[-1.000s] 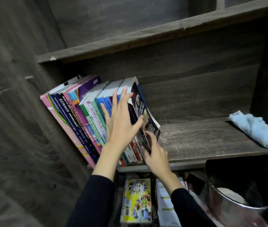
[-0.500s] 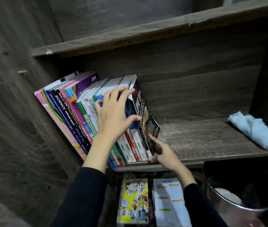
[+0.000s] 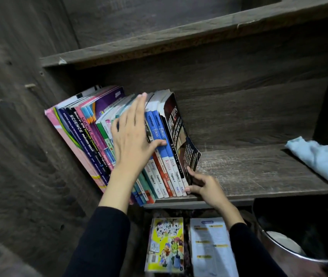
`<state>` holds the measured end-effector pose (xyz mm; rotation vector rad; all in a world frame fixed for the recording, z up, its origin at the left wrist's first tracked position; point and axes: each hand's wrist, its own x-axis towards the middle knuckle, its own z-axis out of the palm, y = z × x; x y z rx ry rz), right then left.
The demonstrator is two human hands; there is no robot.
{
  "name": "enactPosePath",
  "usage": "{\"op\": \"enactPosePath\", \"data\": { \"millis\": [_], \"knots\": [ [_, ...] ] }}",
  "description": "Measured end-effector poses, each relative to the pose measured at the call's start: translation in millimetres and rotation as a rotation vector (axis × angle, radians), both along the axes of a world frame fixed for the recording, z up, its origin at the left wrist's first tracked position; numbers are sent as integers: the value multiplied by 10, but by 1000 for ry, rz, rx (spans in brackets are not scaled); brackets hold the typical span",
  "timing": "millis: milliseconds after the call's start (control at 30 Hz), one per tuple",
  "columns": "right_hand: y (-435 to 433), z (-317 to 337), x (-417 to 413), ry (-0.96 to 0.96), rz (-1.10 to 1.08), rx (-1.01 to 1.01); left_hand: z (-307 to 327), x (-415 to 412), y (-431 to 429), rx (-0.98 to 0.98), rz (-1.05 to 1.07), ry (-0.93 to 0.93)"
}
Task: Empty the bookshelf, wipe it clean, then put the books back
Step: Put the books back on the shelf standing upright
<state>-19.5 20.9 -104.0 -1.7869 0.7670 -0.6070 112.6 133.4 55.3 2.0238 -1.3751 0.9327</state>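
Wooden shelf [image 3: 259, 172], leaning books [image 3: 79, 132] under left fingers [image 3: 138, 106], right fingers [image 3: 194, 174] pinching base

Matt, rough-grained dark wood shelf [image 3: 259, 172]; glossy paper-covered books [image 3: 99, 136]; soft pale-blue cloth [image 3: 319, 158]; shiny metal bin [image 3: 291, 254].

left hand [image 3: 133, 142]: flat on spines of leaning books [image 3: 83, 132] | right hand [image 3: 207, 186]: pinches black paperback [image 3: 179, 132] at its lower corner | shelf [image 3: 249, 172]: blue cloth [image 3: 319, 158] far right | below: comic book [image 3: 166, 244], metal bin [image 3: 291, 256]
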Motion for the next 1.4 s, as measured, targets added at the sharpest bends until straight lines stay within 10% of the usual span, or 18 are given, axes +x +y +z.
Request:
{"op": "enactPosePath", "data": {
  "millis": [333,600,933,1167,1400],
  "knots": [
    [-49,130,-26,-116,51,167,-122,21,-59,-58,15,61],
    [6,97,79,-24,-58,-81,-145,-10,-33,-44,-27,103],
    [60,11,123,203,-87,-283,-512,-669,122,-489,-243,486],
    [27,-14,140,172,-98,-349,-498,-752,366,-664,-196,338],
    [35,-49,164,156,-105,-340,-626,-888,401,-501,-63,919]
  ]
}}
